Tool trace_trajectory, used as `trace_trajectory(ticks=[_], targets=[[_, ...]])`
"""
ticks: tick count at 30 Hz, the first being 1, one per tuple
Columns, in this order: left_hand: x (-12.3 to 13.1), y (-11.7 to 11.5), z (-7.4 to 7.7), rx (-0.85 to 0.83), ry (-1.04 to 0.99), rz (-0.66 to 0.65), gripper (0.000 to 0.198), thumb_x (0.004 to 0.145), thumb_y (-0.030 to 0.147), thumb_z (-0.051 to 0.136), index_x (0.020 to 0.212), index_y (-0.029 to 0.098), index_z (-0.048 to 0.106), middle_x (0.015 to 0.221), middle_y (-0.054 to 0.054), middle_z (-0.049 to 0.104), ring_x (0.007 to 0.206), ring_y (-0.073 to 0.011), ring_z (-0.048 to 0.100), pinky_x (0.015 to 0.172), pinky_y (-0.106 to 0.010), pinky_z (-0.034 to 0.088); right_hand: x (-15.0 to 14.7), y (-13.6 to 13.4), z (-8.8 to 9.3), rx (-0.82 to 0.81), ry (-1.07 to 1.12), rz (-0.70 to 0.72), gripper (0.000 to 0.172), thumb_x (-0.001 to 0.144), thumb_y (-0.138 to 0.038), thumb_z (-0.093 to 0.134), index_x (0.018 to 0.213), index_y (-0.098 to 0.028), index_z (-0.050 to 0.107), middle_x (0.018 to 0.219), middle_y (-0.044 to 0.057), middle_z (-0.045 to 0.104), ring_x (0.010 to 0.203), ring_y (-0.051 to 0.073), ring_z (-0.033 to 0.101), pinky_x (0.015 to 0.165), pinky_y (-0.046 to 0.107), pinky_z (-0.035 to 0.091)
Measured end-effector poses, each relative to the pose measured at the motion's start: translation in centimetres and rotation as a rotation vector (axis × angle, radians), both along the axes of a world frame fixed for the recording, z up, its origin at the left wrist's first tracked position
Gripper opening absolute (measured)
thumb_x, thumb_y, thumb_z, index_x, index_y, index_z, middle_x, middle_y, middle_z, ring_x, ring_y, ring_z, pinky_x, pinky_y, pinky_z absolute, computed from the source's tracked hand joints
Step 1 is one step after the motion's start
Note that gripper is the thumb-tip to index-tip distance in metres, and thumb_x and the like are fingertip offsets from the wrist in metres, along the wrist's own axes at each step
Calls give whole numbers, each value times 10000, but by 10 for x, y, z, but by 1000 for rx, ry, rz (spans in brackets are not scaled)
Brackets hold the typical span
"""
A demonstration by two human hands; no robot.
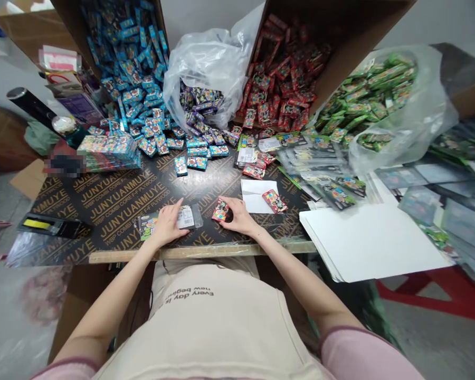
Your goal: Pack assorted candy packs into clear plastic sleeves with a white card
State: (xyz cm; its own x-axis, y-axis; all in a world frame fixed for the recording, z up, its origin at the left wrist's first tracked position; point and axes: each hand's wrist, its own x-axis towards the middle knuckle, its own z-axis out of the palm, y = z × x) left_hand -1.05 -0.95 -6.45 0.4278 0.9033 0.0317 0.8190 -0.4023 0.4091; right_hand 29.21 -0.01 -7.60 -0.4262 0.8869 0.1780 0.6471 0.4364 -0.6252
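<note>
My left hand point(167, 226) lies over a clear plastic packet point(187, 216) with a white barcode label and a green printed card. Its thumb and index finger span the packet near both long edges, and the palm hides the middle. A small red box point(220, 210) with colourful printing is pinched at its right side by my right hand point(237, 215), just to the right of the packet. Near that hand, a second red box point(274, 201) rests partly on a folded white paper point(257, 196).
Behind are piles of blue boxes point(142, 100), purple boxes point(201, 103) in a plastic bag, red boxes point(285, 95) and green packs point(376, 89). Flat packets point(316, 163) and white sheets point(364, 237) lie right. A black tool point(51, 226) and stacked boxes point(108, 152) are left.
</note>
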Motion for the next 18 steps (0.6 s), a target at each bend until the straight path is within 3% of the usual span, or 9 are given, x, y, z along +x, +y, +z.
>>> trace_trajectory(ticks=[3, 6, 11, 16, 18], targets=[[8, 3, 3, -8, -13, -14, 1091, 607, 351, 790, 1500, 160, 193, 1258, -150, 550, 1134, -329, 507, 990, -475, 379, -6, -6, 9, 95, 80, -17, 776, 725, -288, 669, 1430, -223, 351, 1290, 129, 552, 1162, 304, 525, 984, 475, 402], [20, 4, 9, -25, -59, -51, 1121, 611, 344, 795, 1510, 159, 152, 1232, -144, 559, 1116, -314, 518, 980, -458, 403, -13, -8, 23, 129, -2, 47, 760, 738, -268, 654, 1435, -207, 357, 1308, 147, 532, 1198, 318, 490, 980, 481, 387], [35, 2, 21, -17, -136, -147, 1146, 621, 280, 781, 1527, 192, 86, 1244, -127, 549, 1139, -310, 504, 1004, -471, 407, -28, -18, 42, 48, -202, 158, 772, 710, -199, 638, 1438, -189, 382, 1320, 176, 517, 1172, 338, 479, 942, 485, 365], [36, 3, 25, -78, -162, -211, 1172, 624, 274, 789, 1532, 237, 49, 1269, -116, 541, 1143, -299, 516, 997, -470, 432, -24, -19, 48, -66, -117, 276, 911, 701, -217, 675, 1499, -232, 234, 1339, 119, 532, 1181, 284, 491, 980, 452, 343], [35, 4, 25, -102, -169, -207, 1163, 636, 298, 786, 1532, 239, 46, 1272, -116, 544, 1138, -289, 532, 986, -459, 447, -20, -16, 47, -52, -57, 257, 917, 710, -289, 719, 1491, -224, 243, 1408, 132, 485, 1246, 279, 465, 1014, 443, 318]])
